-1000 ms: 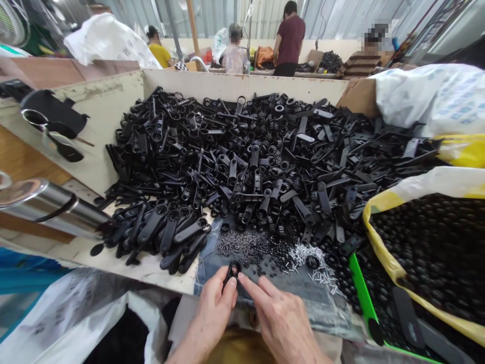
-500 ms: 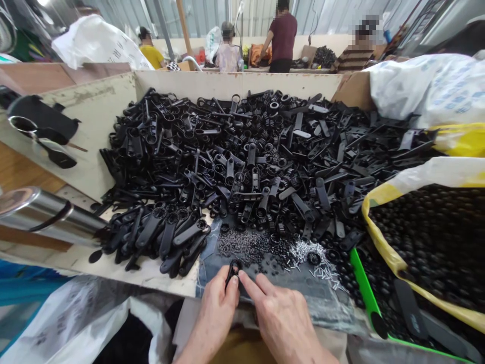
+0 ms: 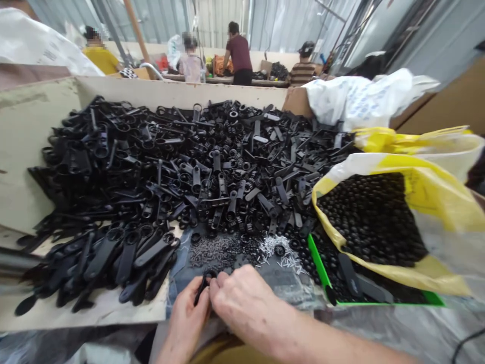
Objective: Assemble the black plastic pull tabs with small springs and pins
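A small black plastic lever part [image 3: 203, 286] with a ring end stands upright between my hands. My left hand [image 3: 185, 314] grips it from below, and the fingertips of my right hand [image 3: 244, 296] pinch it from the right. Both hands rest at the near edge of a worn denim cloth [image 3: 181, 273]. On that cloth lie small dark plastic bits [image 3: 214, 251] and short silver metal pins [image 3: 278, 251]. A large heap of black plastic lever parts [image 3: 159, 167] fills the pale bin beyond.
The pale bin wall [image 3: 34, 146] borders the heap. At right, a yellow-and-white sack [image 3: 428, 202] holds black round knobs [image 3: 369, 217], beside a green-rimmed tray [image 3: 317, 264]. A white sack [image 3: 359, 98] sits behind. Several people work at a far bench [image 3: 227, 81].
My view has swung left, moving the scene across the frame. My right hand has closed in over the black part, and my hands now sit closer together.
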Tool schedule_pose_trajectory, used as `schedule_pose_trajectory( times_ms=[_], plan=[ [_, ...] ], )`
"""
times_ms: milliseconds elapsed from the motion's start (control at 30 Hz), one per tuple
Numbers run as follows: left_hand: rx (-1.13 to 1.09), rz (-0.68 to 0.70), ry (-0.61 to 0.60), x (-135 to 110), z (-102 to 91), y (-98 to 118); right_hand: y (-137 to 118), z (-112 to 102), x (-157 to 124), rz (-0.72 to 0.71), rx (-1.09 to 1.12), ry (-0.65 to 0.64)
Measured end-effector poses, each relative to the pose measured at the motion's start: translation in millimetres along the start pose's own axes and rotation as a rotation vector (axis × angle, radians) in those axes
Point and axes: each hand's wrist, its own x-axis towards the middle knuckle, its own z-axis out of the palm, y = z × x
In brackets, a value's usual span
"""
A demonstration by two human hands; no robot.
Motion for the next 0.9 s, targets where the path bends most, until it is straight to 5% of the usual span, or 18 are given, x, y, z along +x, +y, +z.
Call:
schedule_pose_trajectory(
  times_ms=[167,267,333,433,633,900],
  plan=[
    [0.320,0.132,0.164,-13,-12.2,18,-8,-11,-24,0.108,0.073,0.014],
    [0.527,0.135,0.340,-22,-17.6,34,14,-25,-60,0.142,0.251,0.094],
    [0.383,0.146,0.327,-23,-13.2,41,43,-34,-79,0.247,0.436,0.244],
    [0.014,0.072,0.125,-18,3.2,47,97,-37,-87,0.598,0.434,0.372],
    [-0.332,-0.108,0.002,-12,22.7,59,172,-24,-37,0.783,0.215,0.313],
    [-0.621,-0.294,-0.203,-11,10.4,55,185,-11,25,0.821,0.173,0.199]
  ],
)
